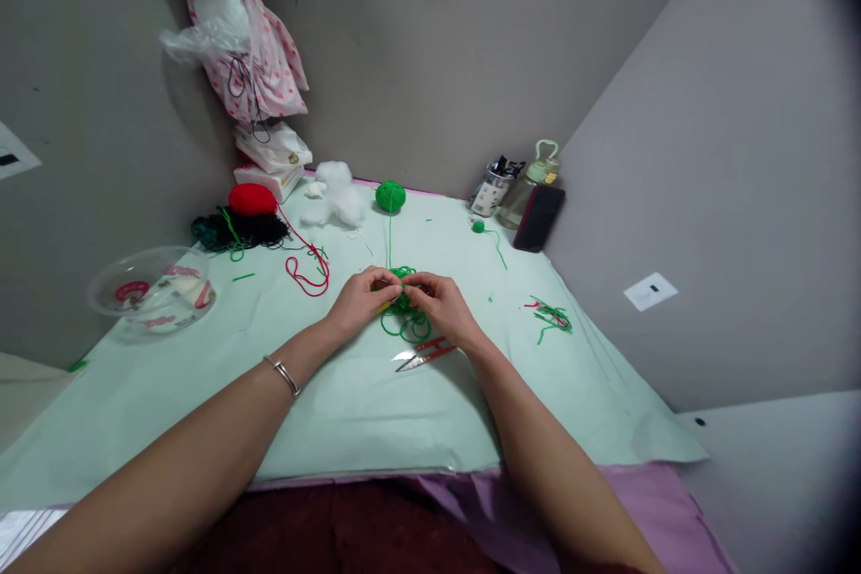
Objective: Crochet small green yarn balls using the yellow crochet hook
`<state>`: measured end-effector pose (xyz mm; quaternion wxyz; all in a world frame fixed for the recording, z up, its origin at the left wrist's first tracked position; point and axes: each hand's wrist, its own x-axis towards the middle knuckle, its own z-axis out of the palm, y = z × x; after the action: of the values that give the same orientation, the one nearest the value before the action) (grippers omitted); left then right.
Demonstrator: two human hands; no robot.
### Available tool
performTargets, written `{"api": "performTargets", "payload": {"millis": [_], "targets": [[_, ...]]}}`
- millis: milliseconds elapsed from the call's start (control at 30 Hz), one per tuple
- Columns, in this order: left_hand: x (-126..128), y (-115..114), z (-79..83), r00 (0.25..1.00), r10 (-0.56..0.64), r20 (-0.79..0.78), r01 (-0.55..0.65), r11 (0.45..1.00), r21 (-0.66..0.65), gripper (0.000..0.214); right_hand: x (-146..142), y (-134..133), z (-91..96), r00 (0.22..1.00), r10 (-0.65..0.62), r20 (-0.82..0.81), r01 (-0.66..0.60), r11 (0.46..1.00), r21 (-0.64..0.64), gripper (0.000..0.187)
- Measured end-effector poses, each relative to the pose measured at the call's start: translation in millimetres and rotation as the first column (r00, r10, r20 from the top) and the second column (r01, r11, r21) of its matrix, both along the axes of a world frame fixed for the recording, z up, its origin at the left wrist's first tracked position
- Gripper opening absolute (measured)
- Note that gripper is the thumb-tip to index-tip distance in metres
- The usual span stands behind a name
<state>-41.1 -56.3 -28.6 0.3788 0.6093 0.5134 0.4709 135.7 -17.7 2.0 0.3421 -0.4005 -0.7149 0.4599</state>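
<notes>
My left hand [363, 298] and my right hand [442, 305] meet at the middle of the table, fingertips pinched together on green yarn [415, 325]. Loose loops of it lie under and behind the fingers. A strand runs back to a green yarn ball [390, 195]. Beneath the left fingers shows a small yellow piece [383, 308], perhaps a tool's handle; the rest is hidden. Thread snips [425, 353] with red handles lie just below the right hand, blades pointing left.
Left are a clear plastic tub [148, 291], a red yarn ball [252, 199], black yarn [259, 230] and white stuffing [340, 197]. A pen cup [491, 191], a bottle [517, 202] and a leaning phone [540, 217] stand back right. Yarn scraps [553, 317] lie right. Grey walls enclose the table.
</notes>
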Motion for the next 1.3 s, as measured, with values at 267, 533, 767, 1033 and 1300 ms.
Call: {"api": "performTargets", "payload": {"millis": [267,533,767,1033,1300], "targets": [[-1.5,0.3,0.9,0.968,-0.106,0.225,0.151,0.969,-0.193,0.030,1.3,2.8,-3.3,0.996,-0.060,-0.060,0.060,0.998,0.008,0.012],[-1.4,1.2,1.0,0.958,-0.058,0.281,0.124,0.966,-0.225,0.031,-0.7,-2.9,-1.0,0.997,-0.029,-0.065,0.033,0.998,0.062,0.021],[1.0,0.7,0.0,0.956,-0.049,0.291,0.113,0.972,-0.207,0.031,-1.0,0.4,-5.9,0.997,-0.043,-0.062,0.047,0.997,0.059,0.019],[1.7,0.0,2.6,0.946,-0.072,0.316,0.141,0.970,-0.200,0.031,-2.7,1.4,-9.2,0.996,-0.038,-0.075,0.043,0.997,0.065,0.012],[2.4,1.9,-0.5,0.935,-0.053,0.350,0.137,0.966,-0.218,0.031,-1.1,-3.6,-5.8,0.996,-0.021,-0.083,0.038,0.978,0.205,0.009]]}}
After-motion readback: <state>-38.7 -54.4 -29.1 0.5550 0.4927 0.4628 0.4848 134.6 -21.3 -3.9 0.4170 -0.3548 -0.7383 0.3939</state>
